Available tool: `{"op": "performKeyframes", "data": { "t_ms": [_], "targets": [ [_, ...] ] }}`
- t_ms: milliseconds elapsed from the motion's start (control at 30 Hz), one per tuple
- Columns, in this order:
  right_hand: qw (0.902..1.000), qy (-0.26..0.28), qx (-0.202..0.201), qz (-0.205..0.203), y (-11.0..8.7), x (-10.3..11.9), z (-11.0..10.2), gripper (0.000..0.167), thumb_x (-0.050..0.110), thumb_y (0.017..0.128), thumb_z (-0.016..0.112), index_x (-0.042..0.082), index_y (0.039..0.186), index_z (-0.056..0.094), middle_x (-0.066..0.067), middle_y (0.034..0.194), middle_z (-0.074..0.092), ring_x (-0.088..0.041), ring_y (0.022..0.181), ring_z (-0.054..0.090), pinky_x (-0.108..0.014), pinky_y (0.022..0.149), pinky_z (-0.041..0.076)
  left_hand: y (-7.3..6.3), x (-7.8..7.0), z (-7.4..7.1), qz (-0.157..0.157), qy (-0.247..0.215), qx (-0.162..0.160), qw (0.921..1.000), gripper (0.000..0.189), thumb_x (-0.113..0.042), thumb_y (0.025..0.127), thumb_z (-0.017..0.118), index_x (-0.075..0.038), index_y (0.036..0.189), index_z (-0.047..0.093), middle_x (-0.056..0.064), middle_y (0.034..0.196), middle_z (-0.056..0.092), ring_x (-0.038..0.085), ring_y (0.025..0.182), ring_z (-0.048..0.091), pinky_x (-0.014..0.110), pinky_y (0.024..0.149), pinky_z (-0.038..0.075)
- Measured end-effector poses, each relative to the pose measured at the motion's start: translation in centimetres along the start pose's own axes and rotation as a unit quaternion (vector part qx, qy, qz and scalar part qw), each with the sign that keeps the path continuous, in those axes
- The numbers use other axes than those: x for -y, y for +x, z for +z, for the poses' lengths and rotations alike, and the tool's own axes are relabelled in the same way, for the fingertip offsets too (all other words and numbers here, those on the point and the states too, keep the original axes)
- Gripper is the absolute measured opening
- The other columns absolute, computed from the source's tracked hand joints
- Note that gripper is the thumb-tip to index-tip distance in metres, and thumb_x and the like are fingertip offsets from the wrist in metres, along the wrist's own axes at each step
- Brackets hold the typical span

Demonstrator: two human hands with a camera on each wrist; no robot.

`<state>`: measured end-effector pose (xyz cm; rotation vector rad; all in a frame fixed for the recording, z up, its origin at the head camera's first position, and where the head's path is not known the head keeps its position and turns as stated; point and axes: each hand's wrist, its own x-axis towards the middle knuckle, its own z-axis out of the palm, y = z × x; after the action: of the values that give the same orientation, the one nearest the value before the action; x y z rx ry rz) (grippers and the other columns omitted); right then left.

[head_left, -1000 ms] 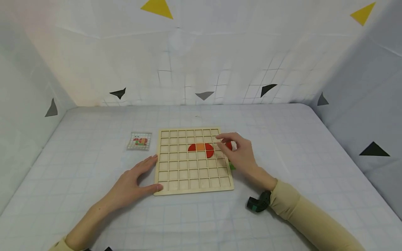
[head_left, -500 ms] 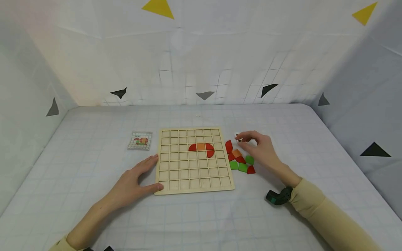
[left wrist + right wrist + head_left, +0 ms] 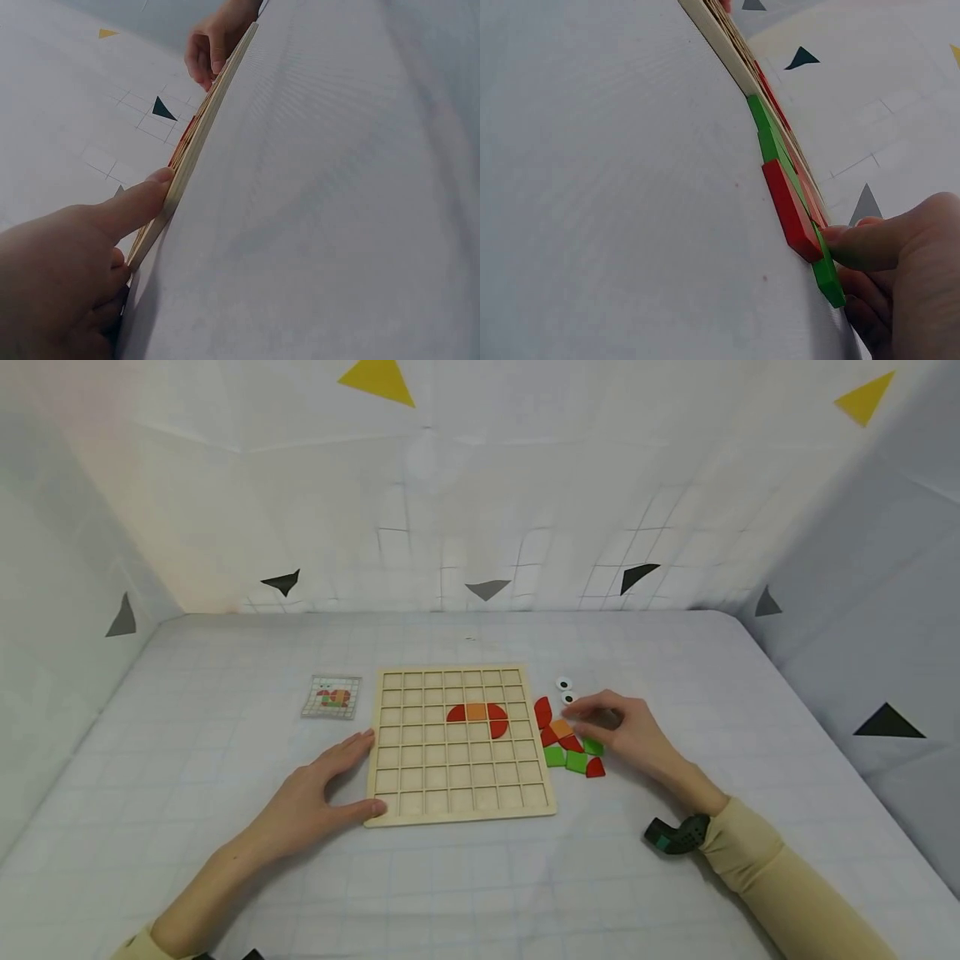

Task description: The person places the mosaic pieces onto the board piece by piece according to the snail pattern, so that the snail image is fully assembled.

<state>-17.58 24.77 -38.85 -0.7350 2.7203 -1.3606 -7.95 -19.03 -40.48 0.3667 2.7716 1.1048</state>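
A square wooden grid board [image 3: 441, 777] lies mid-table, with an orange square [image 3: 476, 712] and red rounded pieces [image 3: 498, 721] in its cells. My left hand [image 3: 303, 806] rests at the board's left edge, its thumb on the near corner and its fingers stretched along the side. To the right of the board, my right hand [image 3: 630, 732] reaches down over loose pieces, thumb and index finger spread slightly apart beside a loose orange square [image 3: 562, 728]. In the right wrist view the thumb tip meets the row of red [image 3: 791, 214] and green pieces [image 3: 829, 281]. Nothing shows between those fingertips.
Two white eye discs [image 3: 564, 684] lie beyond the right fingertips. Several loose green pieces [image 3: 577, 762] and red pieces [image 3: 596, 768] sit against the board's right edge. A small picture card [image 3: 331, 697] with a red, orange and green figure on a grid lies left of the board.
My right hand has drawn back rightward from over the board, passed by the eye discs, then come slightly nearer to the orange and red pieces. The left hand stays at the board.
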Motion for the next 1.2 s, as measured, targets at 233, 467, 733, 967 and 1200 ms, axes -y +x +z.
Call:
{"op": "performKeyframes", "data": {
  "t_ms": [233, 467, 733, 967, 1200],
  "targets": [
    [0.9995, -0.007, 0.008, -0.030, -0.12, 0.05, 0.07, 0.030, -0.002, 0.087, 0.073, 0.004, 0.117, 0.071, -0.012, 0.110, 0.073, -0.026, 0.098, 0.062, -0.031, 0.092, 0.049, 0.00, 0.00, -0.07, -0.006, -0.001, 0.003, 1.0000, 0.094, -0.065, 0.080, 0.073, -0.029, 0.157, 0.032, 0.001, 0.163, 0.032, 0.031, 0.151, 0.026, 0.061, 0.116, 0.026],
    [0.9991, -0.003, 0.011, -0.040, -0.09, -0.18, 0.08, 0.030, -0.001, 0.086, 0.075, 0.004, 0.116, 0.072, -0.011, 0.109, 0.073, -0.026, 0.098, 0.062, -0.028, 0.090, 0.050, -0.03, 0.03, -0.06, -0.010, -0.002, 0.004, 0.9999, 0.095, -0.065, 0.079, 0.073, -0.032, 0.157, 0.031, 0.000, 0.163, 0.032, 0.030, 0.151, 0.026, 0.061, 0.116, 0.027],
    [0.9997, -0.013, 0.002, -0.018, -0.08, -0.29, 0.30, 0.029, 0.003, 0.084, 0.078, 0.006, 0.113, 0.073, -0.007, 0.105, 0.073, -0.020, 0.095, 0.063, -0.025, 0.087, 0.051, -0.01, 0.13, 0.01, -0.008, 0.002, 0.002, 1.0000, 0.096, -0.066, 0.079, 0.073, -0.030, 0.157, 0.032, 0.000, 0.163, 0.032, 0.031, 0.151, 0.026, 0.061, 0.117, 0.026],
    [0.9993, -0.014, -0.006, -0.034, -0.07, -0.27, 0.31, 0.028, 0.003, 0.083, 0.079, 0.004, 0.110, 0.074, -0.008, 0.103, 0.074, -0.017, 0.092, 0.065, -0.026, 0.084, 0.053, -0.03, 0.10, 0.00, -0.008, 0.002, 0.003, 1.0000, 0.095, -0.067, 0.079, 0.072, -0.030, 0.157, 0.032, 0.000, 0.163, 0.033, 0.031, 0.151, 0.027, 0.061, 0.116, 0.027],
    [0.9991, -0.016, -0.018, -0.036, -0.03, -0.39, 0.40, 0.027, 0.003, 0.082, 0.080, 0.005, 0.108, 0.073, -0.008, 0.102, 0.075, -0.019, 0.092, 0.066, -0.023, 0.085, 0.052, -0.10, -0.02, -0.04, -0.008, 0.002, 0.003, 1.0000, 0.095, -0.066, 0.079, 0.072, -0.030, 0.157, 0.032, 0.000, 0.163, 0.032, 0.032, 0.151, 0.027, 0.061, 0.116, 0.027]
  ]
}}
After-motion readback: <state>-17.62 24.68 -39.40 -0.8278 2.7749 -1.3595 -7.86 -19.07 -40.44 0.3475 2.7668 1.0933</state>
